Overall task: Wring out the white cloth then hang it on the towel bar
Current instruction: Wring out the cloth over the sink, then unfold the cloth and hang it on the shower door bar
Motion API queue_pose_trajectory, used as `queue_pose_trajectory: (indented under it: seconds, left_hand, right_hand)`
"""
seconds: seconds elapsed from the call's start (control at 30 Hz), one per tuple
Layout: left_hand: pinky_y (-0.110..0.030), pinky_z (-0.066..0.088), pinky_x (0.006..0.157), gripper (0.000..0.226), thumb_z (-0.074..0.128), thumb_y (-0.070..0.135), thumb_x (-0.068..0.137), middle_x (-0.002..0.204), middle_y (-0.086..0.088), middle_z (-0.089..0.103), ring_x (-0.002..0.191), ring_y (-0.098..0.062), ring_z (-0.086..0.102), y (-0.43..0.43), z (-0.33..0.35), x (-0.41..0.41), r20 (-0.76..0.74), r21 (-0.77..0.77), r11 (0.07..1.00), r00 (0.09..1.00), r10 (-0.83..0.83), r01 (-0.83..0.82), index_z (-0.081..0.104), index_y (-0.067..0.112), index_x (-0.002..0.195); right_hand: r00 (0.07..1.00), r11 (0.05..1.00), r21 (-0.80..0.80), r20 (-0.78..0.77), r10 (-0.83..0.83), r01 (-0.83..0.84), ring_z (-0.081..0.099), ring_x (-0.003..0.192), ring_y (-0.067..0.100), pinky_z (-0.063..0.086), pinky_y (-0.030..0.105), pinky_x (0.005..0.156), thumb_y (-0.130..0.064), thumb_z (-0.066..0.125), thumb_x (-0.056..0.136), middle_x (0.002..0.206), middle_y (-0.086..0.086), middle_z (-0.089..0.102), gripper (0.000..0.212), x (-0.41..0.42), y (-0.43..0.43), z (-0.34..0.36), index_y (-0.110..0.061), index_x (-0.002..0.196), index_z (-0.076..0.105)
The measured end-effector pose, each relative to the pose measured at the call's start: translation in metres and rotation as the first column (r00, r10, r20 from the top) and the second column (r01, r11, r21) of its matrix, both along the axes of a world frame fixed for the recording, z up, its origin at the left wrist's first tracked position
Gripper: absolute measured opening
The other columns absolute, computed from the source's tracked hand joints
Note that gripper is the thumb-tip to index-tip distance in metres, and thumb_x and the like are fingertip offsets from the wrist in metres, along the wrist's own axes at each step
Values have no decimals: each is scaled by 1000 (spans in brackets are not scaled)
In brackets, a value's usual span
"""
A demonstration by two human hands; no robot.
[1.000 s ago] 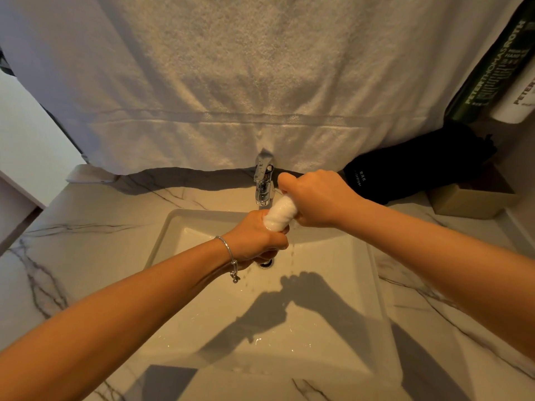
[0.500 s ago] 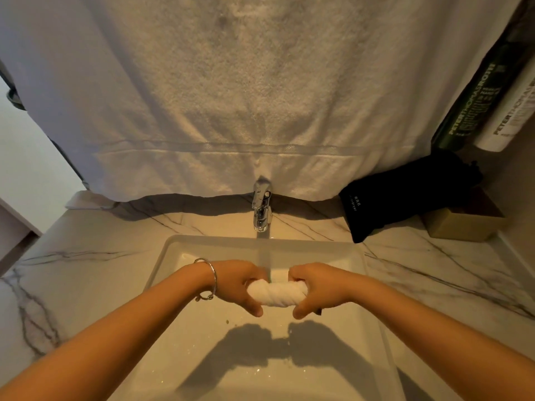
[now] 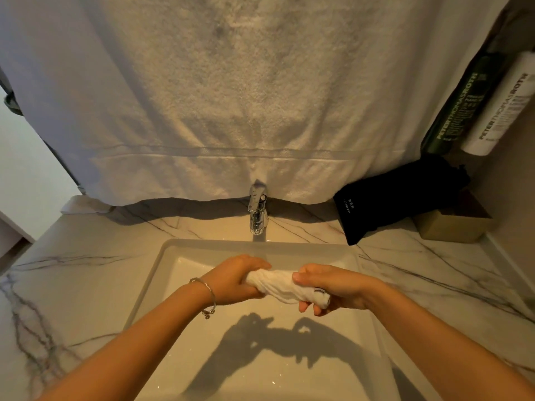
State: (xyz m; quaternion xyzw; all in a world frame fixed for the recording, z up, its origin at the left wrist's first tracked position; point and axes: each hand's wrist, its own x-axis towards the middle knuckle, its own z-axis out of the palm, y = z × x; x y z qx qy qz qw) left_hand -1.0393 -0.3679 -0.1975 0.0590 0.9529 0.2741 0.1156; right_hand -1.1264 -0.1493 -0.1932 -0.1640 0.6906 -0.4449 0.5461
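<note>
The white cloth (image 3: 282, 285) is twisted into a thick roll and held level above the white square sink (image 3: 208, 247). My left hand (image 3: 236, 280), a thin bracelet on its wrist, grips the roll's left end. My right hand (image 3: 330, 286) holds the right end, its fingers loosely curled under the cloth, and the cloth's tip pokes out past the palm. The towel bar is not visible; a large white towel (image 3: 246, 96) hangs over the wall above the sink and hides whatever carries it.
A chrome tap (image 3: 257, 212) stands at the sink's back edge, just under the big towel's hem. A black pouch (image 3: 396, 201) and a brown box (image 3: 451, 227) sit on the marble counter (image 3: 72, 270) at the right. Two toiletry tubes (image 3: 477, 105) hang at the upper right.
My hands came away from the tap toward me and lower over the basin. The cloth turned from upright to level, and my right hand's grip has since loosened and shifted along the roll.
</note>
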Motion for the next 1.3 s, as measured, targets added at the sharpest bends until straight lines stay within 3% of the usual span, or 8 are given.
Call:
queue_pose_trajectory:
  seconds: [0.1,0.4,0.6,0.77,0.97,1.1,1.2,1.3]
  left_hand:
    - [-27,55,75,56,75,28,68,119,-4,57,101,-22,62,-3,19,1,485,597,713,873,44,-368,54,22,120]
    - [-24,58,58,33,54,-14,75,84,-7,74,78,-21,70,-2,39,0,477,830,155,825,303,-537,68,12,90]
    - [-24,56,54,24,76,8,67,84,-12,66,76,-26,67,15,43,-1,290,659,503,806,517,-559,65,7,89]
    - [-21,55,51,15,73,12,70,71,-9,67,61,-18,67,18,53,-5,342,748,462,873,347,-476,67,5,83]
    - [-26,59,67,25,58,-2,75,81,-4,75,77,-18,70,-5,62,3,366,868,339,929,55,-362,70,9,94]
    - [-26,59,66,23,57,-6,80,81,-9,72,74,-20,68,5,64,2,403,796,427,902,157,-429,70,8,93]
    - [-19,49,48,17,61,1,79,69,-12,63,54,-14,58,21,66,-2,327,709,500,860,392,-497,72,11,87]
    - [-24,57,51,19,63,-4,75,75,-13,69,64,-19,66,29,70,-8,396,749,304,766,507,-588,70,5,89]
  right_hand:
    - [994,991,-84,-18,-109,107,62,57,14,56,27,62,-40,60,84,75,4,68,23,4,-5,5,-18,88,59]
    - [935,927,-132,114,-337,350,67,66,13,52,27,56,-24,57,85,72,-1,71,17,8,-14,13,-16,78,71]
    - [800,832,-356,-283,-530,425,66,86,13,53,26,76,-25,62,83,92,1,70,12,16,-30,21,-17,88,70]
    - [777,912,-366,-513,-365,186,61,81,5,53,15,63,-29,76,70,92,-11,62,33,22,-40,30,-31,98,59]
    - [857,791,-331,168,-487,515,65,87,19,58,26,72,-3,67,77,99,8,65,31,5,-19,32,-10,106,61]
    - [586,787,-327,-533,-610,523,57,75,9,50,27,70,-12,70,74,82,-3,59,14,12,-34,27,-14,82,59]
    - [668,853,-435,-547,-504,288,59,65,4,49,19,58,-35,72,72,74,-6,62,18,26,-44,39,-21,71,60]
    - [589,926,-325,-716,-374,193,59,75,6,49,18,61,-49,76,58,85,-8,58,33,34,-49,40,-28,69,53]
